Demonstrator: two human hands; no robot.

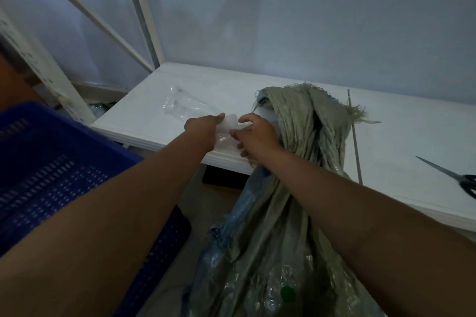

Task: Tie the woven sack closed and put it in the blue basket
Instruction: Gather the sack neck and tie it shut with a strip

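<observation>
The greenish woven sack [296, 188] stands on the floor against the white table's front edge. Its frayed, bunched mouth flops onto the tabletop, and clear plastic bottles show through its lower part. My left hand [203, 125] and my right hand [255, 134] meet just left of the sack's neck, both gripping a crumpled piece of clear plastic [226, 131] over the table edge. The blue basket [51, 162], with slotted walls, sits at the lower left beside my left arm.
The white table [399, 131] runs along a pale wall. A clear plastic bag [180, 105] lies on its left part, a thin metal rod [355, 141] right of the sack, black-handled scissors [453, 177] at far right. A white rack frame [64, 85] stands left.
</observation>
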